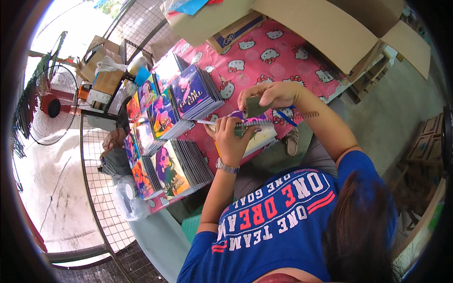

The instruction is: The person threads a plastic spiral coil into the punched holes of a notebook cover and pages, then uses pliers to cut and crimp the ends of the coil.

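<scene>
Yellow-and-purple paper notebook (260, 139) at the pink patterned table's (252, 63) near edge, its bound side gripped by the left hand (228, 135); the right hand (276, 96) pinches a dark olive block (253, 107). Threading the dark spiral coil (309, 114) seems underway, calling for aligned holes.

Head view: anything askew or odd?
Yes: the spiral coil sticks out past the right edge of the notebook at the left hand, a bare tail. The stacked notebooks show no such overhang.
</scene>
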{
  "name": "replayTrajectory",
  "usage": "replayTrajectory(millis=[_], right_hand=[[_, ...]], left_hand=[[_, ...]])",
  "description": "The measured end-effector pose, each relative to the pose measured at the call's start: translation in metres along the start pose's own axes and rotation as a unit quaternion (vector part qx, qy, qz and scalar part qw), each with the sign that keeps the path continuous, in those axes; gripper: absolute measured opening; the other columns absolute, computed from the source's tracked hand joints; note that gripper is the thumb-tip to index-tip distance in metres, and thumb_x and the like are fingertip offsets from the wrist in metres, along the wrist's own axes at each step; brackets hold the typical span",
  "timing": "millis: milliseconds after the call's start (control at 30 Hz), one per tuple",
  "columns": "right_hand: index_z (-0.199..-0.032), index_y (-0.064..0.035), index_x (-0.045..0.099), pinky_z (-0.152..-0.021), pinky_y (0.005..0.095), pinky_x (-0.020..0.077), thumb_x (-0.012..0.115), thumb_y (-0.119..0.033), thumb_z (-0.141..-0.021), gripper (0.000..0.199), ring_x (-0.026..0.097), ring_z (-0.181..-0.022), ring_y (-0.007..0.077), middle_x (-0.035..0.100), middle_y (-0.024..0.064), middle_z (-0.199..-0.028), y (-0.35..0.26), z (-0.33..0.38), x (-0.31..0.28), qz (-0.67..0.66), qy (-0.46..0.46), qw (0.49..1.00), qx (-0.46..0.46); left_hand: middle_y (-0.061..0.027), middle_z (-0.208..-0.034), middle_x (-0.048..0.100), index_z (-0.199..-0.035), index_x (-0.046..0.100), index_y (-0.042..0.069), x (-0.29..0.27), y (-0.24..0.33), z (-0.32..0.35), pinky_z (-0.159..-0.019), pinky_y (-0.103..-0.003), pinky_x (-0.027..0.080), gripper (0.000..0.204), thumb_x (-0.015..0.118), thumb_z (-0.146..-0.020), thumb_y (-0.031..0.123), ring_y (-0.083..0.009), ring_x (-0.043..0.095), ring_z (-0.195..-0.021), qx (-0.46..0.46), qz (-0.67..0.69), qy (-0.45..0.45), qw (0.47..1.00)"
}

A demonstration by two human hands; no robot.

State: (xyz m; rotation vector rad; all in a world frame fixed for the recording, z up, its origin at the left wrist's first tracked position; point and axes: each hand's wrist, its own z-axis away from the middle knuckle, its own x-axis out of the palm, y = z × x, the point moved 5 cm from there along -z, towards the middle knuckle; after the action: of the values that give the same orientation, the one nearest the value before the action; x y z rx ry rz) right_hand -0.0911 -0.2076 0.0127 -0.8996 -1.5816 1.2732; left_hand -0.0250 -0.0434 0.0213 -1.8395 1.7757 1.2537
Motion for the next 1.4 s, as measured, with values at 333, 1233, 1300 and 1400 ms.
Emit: replayTrajectory(millis=[333,1233,1300,1400], right_hand=[[-0.116,-0.0023,0.065,-0.097,0.031,0.04,0.074,-0.026,-0.079,0.045,0.052,-0.114,0.0171,0.057,0.008,-0.118,0.003,-0.027,-0.009,0.236,0.052,0.963,0.122],[-0.107,-0.0035,0.066,-0.098,0.0483,0.042,0.064,-0.041,-0.088,0.042,0.058,-0.114,0.0322,0.065,0.016,-0.117,-0.018,-0.055,0.007,0.458,0.016,0.876,0.151],[-0.098,-0.0047,0.067,-0.098,0.0463,0.0414,0.067,-0.034,-0.086,0.032,0.059,-0.11,0.0298,0.066,0.012,-0.11,-0.036,-0.046,0.033,0.64,0.016,0.753,0.152],[-0.086,-0.0081,0.065,-0.089,0.042,0.0443,0.072,-0.028,-0.079,0.022,0.063,-0.098,0.024,0.067,0.0076,-0.09,-0.04,-0.034,0.045,0.776,0.161,0.609,-0.045]], left_hand=[[-0.0053,-0.083,0.059,-0.082,0.061,0.008,-0.011,-0.033,-0.01,-0.077,-0.041,0.042,0.042,0.09,-0.055,0.022,-0.0281,0.053,-0.086,0.015,0.001,0.013,1.0],[-0.0014,-0.098,0.064,-0.122,0.063,0.013,-0.012,-0.05,0.0,-0.089,-0.039,0.036,0.055,0.082,-0.071,0.018,-0.0219,0.056,-0.096,-0.082,0.071,0.001,0.994],[-0.0015,-0.098,0.064,-0.125,0.061,0.012,-0.008,-0.052,-0.001,-0.089,-0.039,0.035,0.058,0.082,-0.071,0.018,-0.0217,0.056,-0.096,-0.075,0.068,-0.005,0.995],[-0.002,-0.098,0.064,-0.126,0.061,0.012,-0.004,-0.047,-0.003,-0.089,-0.039,0.035,0.059,0.081,-0.071,0.017,-0.0219,0.056,-0.096,-0.08,0.072,0.0,0.994]])
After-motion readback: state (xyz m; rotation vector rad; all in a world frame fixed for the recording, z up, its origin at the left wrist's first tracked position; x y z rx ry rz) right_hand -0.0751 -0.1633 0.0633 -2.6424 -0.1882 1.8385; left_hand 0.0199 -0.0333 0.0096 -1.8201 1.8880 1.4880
